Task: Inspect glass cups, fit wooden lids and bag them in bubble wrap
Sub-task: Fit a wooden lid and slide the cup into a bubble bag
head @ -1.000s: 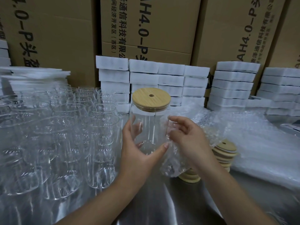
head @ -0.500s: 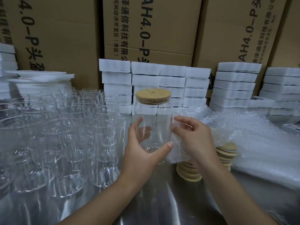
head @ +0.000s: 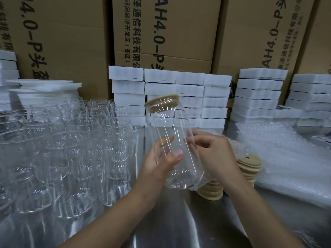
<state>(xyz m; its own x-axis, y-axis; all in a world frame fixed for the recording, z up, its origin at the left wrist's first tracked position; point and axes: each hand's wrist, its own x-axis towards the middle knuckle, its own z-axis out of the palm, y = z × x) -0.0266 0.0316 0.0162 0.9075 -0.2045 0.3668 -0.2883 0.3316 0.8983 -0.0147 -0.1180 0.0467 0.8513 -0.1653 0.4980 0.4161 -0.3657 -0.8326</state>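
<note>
As the left hand point(head: 158, 170) grips it, the cup point(head: 170, 126) leans, lid point(head: 162, 103) up-left

1 head view looks forward and down, near the table point(head: 179, 222).

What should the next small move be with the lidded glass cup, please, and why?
Probably slide the clear glass cup base-first into the clear bubble wrap bag. The round wooden lid is already on. The left hand grips the tilted cup's side, and the right hand holds the bag right at the cup's base, so bagging looks like the step left.
</note>
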